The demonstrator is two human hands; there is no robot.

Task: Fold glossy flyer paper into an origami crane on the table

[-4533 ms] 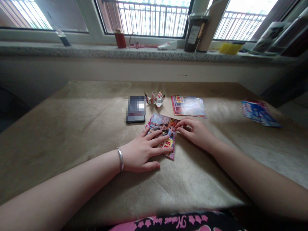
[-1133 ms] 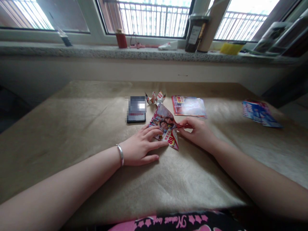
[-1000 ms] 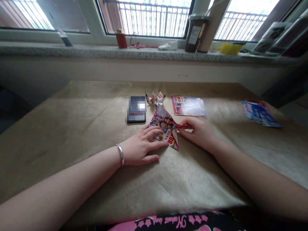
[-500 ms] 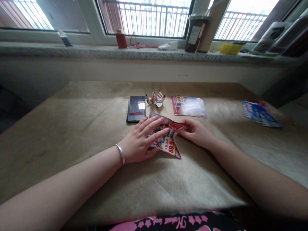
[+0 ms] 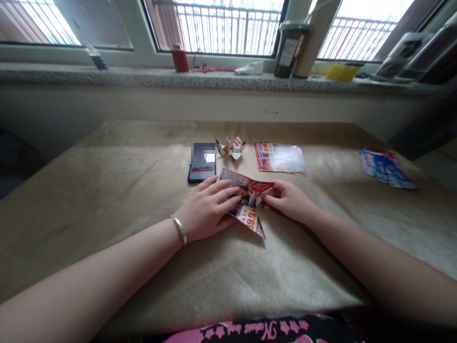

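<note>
While the left hand (image 5: pixel 210 207), fingers extended, rests over the printed sheet (image 5: pixel 248 212) midway between the front and back edges of the bench (image 5: pixel 143 190), I find the right hand (image 5: pixel 291 200) pinching its right side (fingertips partly hidden); judged step, folding; next move needs aligned edges.

Red-and-yellow printed paper (image 5: pixel 251 209), tan tabletop (image 5: pixel 143 190)

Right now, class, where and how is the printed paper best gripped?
Probably pinch the printed paper by its near corner, from the wearer's side: it juts out uncovered; the left hand rests on its left part, the right hand holds the right corner.
</note>
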